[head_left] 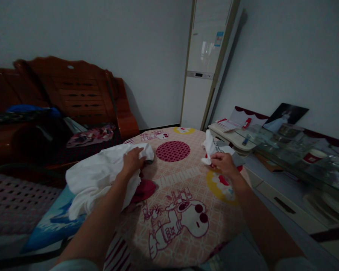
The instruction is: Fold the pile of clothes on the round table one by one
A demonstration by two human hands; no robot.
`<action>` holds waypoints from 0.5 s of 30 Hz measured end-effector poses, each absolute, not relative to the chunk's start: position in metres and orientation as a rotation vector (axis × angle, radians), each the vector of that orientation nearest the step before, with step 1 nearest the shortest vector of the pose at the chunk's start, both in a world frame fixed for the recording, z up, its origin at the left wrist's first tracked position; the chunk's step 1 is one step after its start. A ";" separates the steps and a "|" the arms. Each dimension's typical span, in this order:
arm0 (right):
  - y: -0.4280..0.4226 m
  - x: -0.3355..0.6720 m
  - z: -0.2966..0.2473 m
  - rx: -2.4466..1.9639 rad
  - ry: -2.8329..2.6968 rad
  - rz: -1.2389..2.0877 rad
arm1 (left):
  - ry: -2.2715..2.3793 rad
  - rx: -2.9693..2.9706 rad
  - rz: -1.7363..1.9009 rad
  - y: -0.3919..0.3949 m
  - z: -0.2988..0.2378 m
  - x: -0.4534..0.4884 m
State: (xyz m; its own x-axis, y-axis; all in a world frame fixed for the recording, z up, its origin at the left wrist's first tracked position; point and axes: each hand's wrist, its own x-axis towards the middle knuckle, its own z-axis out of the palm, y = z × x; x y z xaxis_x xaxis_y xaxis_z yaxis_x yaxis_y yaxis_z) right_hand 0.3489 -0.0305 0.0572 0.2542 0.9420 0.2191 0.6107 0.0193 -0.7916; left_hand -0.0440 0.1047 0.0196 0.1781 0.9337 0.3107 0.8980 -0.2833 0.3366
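A heap of white cloth [98,169] lies at the left of the round table. My left hand [132,160] is on its right edge, the fingers curled into the fabric. A dark red cloth [144,190] pokes out beneath it. Over the right side of the table, my right hand [222,162] pinches a crumpled white piece [209,145] of thin, soft material. Just behind that hand are a grey-and-white flat item [227,149] with dark print and a bit of red, partly hidden by the fingers.
A patterned cloth with cartoon dogs covers the table [172,177]. A blue printed cushion or bag [52,222] sits at its left edge. Beyond stands a wooden sofa [79,90]; a glass-topped cabinet [290,150] with cups and papers runs along the right. A tall air conditioner [200,67] fills the corner.
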 end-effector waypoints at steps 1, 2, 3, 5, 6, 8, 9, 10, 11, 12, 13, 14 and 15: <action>-0.037 0.330 0.060 -1.502 -1.499 0.699 | 1.628 2.420 0.754 0.097 0.022 -0.027; -0.044 0.313 0.062 -1.369 -1.519 0.832 | 1.400 2.497 0.772 0.086 0.024 -0.008; -0.051 0.298 0.064 -1.288 -1.510 0.919 | 1.216 2.552 0.784 0.074 0.025 0.009; -0.064 0.278 0.067 -1.175 -1.487 1.058 | 0.995 2.614 0.745 0.048 0.025 0.040; -0.070 0.273 0.069 -1.134 -1.465 1.104 | 0.970 2.633 0.709 0.035 0.025 0.052; -0.077 0.270 0.069 -1.061 -1.417 1.166 | 0.999 2.676 0.595 0.016 0.023 0.066; -0.079 0.271 0.068 -1.032 -1.392 1.178 | 1.032 2.685 0.539 0.010 0.022 0.070; -0.080 0.273 0.066 -1.011 -1.368 1.182 | 1.070 2.681 0.497 0.007 0.022 0.073; -0.080 0.276 0.064 -0.999 -1.342 1.174 | 1.109 2.654 0.493 0.008 0.023 0.073; -0.079 0.278 0.061 -0.993 -1.311 1.157 | 1.149 2.594 0.542 0.012 0.027 0.072; -0.077 0.281 0.058 -0.995 -1.274 1.131 | 1.193 2.486 0.679 0.019 0.033 0.070; -0.075 0.283 0.054 -1.005 -1.233 1.099 | 1.238 2.350 0.859 0.029 0.042 0.065; -0.073 0.285 0.050 -1.020 -1.191 1.067 | 1.272 2.160 1.089 0.041 0.054 0.060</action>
State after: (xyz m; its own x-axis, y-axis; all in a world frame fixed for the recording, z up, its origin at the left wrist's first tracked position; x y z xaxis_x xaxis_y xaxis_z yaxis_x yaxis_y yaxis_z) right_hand 0.2854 -0.0733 0.0502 0.0616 0.9787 0.1958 -0.0867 0.2007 -0.9758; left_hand 0.0596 0.0408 0.0538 0.2806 0.8636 0.4188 0.5469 -0.5025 0.6696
